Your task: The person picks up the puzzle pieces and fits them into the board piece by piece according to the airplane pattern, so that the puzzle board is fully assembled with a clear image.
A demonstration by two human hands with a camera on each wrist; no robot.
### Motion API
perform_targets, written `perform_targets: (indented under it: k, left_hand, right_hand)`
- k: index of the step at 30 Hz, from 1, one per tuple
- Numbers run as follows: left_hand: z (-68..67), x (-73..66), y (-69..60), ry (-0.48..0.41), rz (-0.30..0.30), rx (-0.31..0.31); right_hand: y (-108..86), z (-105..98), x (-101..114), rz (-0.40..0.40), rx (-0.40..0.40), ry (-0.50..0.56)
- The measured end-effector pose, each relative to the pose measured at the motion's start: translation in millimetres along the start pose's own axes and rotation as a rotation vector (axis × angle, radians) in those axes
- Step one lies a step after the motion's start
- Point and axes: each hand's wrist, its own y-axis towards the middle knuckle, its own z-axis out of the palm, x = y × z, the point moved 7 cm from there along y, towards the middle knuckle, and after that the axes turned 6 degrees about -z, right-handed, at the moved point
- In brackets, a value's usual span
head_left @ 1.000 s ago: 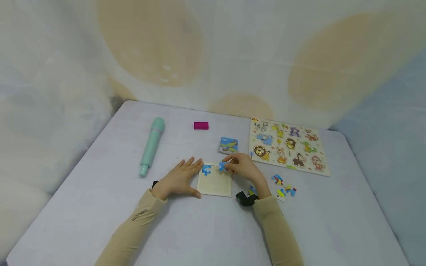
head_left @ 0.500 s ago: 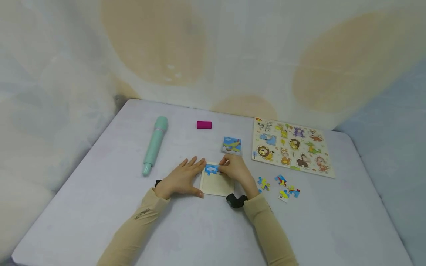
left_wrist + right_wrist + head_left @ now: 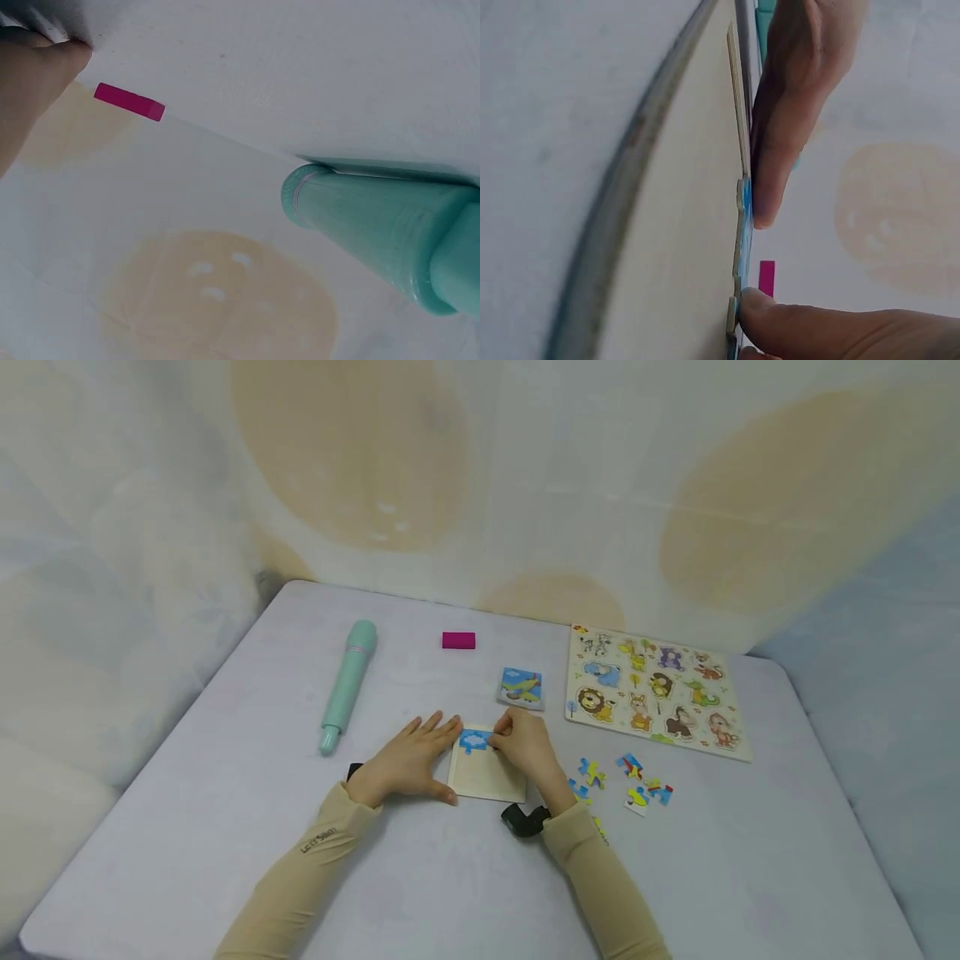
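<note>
My left hand (image 3: 414,764) lies with its fingers spread along the left side of a small wooden puzzle tray (image 3: 486,779), fingertips at its upper left corner. A blue jigsaw piece (image 3: 472,741) sits in that corner. At the tray's top edge my right hand (image 3: 527,747) has its fingers bent and pinches another jigsaw piece (image 3: 732,319) beside the first, mostly hidden in the head view. The right wrist view shows the thumb (image 3: 761,304) against this piece. Several loose jigsaw pieces (image 3: 637,798) lie to the right of the tray.
Behind the tray lies a small airplane picture puzzle (image 3: 521,687). A large animal puzzle board (image 3: 656,693) is at the back right. A magenta block (image 3: 458,641) lies at the back, and a mint-green microphone-shaped tube (image 3: 348,689) to the left.
My right hand has moved slightly left and lowered its piece into the tray's top row beside the first piece. More loose pieces show beside the right forearm. The left hand stays put.
</note>
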Motion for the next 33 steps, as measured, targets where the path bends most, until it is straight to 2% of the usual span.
perform_targets:
  k: [3,6,10,12,17,19,22,26,28,33]
  left_hand:
    - [1.4,-0.9,1.0,0.010,-0.004,-0.001]
    - [3.4,0.0,1.8,0.000,-0.010,0.002]
    - [6.3,-0.4,1.5,-0.007,-0.013,0.019]
    - [6.9,0.4,1.4,0.004,-0.020,0.027]
    - [4.3,2.6,0.2,0.021,-0.025,0.023]
    - [2.3,2.8,-1.0,0.022,-0.025,0.022]
    - [-0.6,1.8,-3.5,0.018,-0.023,0.026]
    - [-2.5,0.7,-4.7,0.012,-0.022,0.027]
    - [-2.3,0.8,-4.3,0.012,-0.024,0.025]
    - [-0.7,-0.3,-3.2,0.012,-0.019,0.026]
  right_hand:
    - [-1.1,2,-3,-0.019,0.052,0.006]
    - [-0.8,-3,-10,-0.031,0.133,0.059]
    - [-7.4,-30,-37,-0.008,0.186,0.113]
    - [-13.7,-51,-54,-0.002,0.177,0.092]
    - [-37.7,-99,-103,0.081,0.107,0.006]
    - [-48.7,-112,-121,0.114,0.089,-0.019]
    - [-64.2,-124,-139,0.128,0.101,0.006]
    - [-73.5,-128,-147,0.077,0.137,0.050]
    - [-73.4,-128,-146,0.051,0.145,0.024]
    - [-72.3,-130,-147,0.099,0.139,-0.035]
